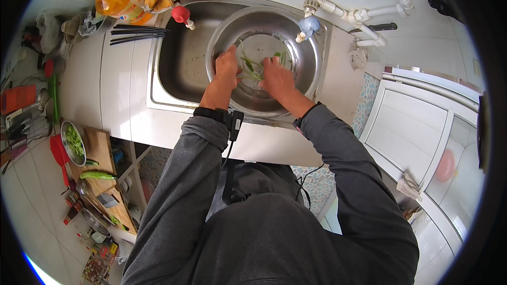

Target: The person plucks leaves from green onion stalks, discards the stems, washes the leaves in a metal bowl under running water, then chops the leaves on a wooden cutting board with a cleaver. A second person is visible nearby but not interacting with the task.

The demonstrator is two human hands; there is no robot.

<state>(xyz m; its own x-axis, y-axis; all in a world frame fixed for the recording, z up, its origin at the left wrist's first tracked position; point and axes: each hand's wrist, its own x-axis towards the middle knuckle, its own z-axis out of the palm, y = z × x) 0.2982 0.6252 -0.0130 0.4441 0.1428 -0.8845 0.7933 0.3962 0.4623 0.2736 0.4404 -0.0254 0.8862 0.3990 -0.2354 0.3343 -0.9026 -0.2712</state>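
A round stainless steel basin [313,75] with water in it sits in the right part of the steel sink [178,55]. My left hand [227,65] is over the basin's left side, fingers curled beside thin green stems; whether it grips them is hard to tell. Near the basin's middle, my right hand [278,77] has its fingers closed at the ends of leafy green stems [248,64]. More green stems lie in the basin beyond the right hand. A tap with a blue handle [309,26] projects over the basin's upper right, and a tap with a red handle [181,14] over the sink's left part.
Black chopsticks [136,34] and an orange soap bottle [119,4] stand or lie left of the sink. Further left, a bowl of chopped greens [73,143], a green gourd [97,175] and a cleaver [107,199] are on wooden boards. A knife [376,27] is at the wall's right.
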